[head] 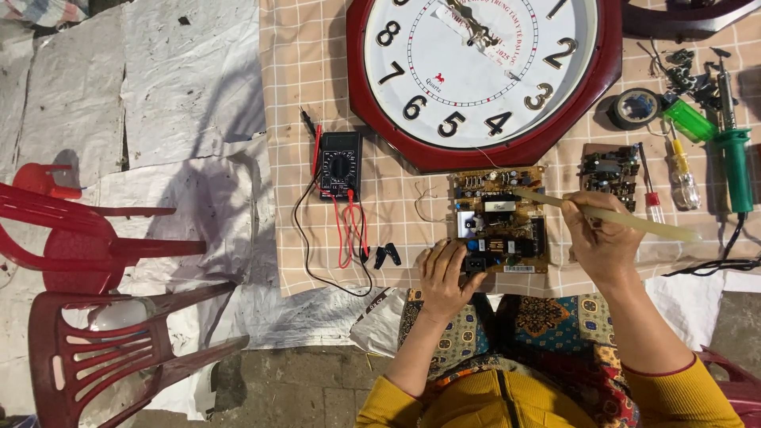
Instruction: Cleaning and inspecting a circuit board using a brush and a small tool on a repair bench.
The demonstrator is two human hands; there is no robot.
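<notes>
Head view: left hand grip clamped on circuit board edge; right hand grip pinches brush.

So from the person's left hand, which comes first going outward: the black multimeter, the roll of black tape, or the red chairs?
From the left hand, in the head view:
1. Black multimeter, up and to its left on the checked cloth.
2. Roll of black tape, far up on the right, beside the clock.
3. Red chairs, off the cloth, at the far left.

A large red-framed wall clock lay above a black multimeter. Red plastic chairs stood left; screwdrivers lay right.
</notes>
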